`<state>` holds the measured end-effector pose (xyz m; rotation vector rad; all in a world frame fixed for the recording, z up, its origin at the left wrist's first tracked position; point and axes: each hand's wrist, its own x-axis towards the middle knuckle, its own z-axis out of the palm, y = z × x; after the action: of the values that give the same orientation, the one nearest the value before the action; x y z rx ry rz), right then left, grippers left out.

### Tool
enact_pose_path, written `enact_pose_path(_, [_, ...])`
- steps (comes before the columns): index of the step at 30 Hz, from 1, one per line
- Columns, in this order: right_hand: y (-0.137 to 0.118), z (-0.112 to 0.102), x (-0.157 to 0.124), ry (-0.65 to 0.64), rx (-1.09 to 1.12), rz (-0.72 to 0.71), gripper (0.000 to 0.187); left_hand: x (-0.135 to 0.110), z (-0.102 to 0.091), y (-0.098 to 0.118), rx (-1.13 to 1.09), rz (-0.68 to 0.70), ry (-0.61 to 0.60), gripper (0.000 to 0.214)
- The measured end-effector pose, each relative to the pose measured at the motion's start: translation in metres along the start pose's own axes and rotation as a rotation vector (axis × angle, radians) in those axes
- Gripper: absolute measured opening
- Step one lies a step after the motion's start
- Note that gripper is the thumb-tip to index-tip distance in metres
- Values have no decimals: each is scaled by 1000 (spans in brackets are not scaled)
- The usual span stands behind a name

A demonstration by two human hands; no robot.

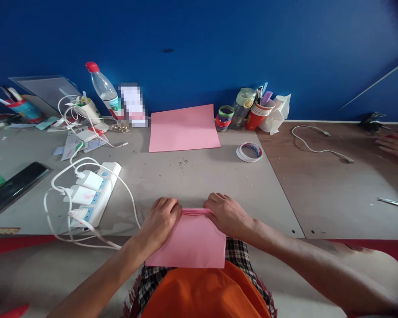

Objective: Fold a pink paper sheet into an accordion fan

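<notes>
A pink sheet of paper (189, 242) lies at the table's near edge, hanging partly over my lap, with a narrow fold along its far edge. My left hand (162, 219) pinches the left end of that fold, fingers curled closed. My right hand (226, 214) pinches the right end the same way. A second, flat pink sheet (183, 128) lies farther back in the middle of the table, untouched.
A white power strip (95, 194) with chargers and looping cables sits to the left, a black phone (15, 185) beyond it. Tape rolls (249, 152), cups with pens (260, 114), a bottle (103, 90) line the back. Another person's hand (395, 145) rests at far right.
</notes>
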<state>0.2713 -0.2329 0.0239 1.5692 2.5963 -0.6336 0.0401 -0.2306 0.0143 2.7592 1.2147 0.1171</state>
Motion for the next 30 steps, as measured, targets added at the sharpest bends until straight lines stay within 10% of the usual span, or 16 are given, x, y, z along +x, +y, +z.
enact_pose_path(30, [-6, 0, 8, -32, -4, -7, 14, 13, -3, -2, -55, -67, -135, 20])
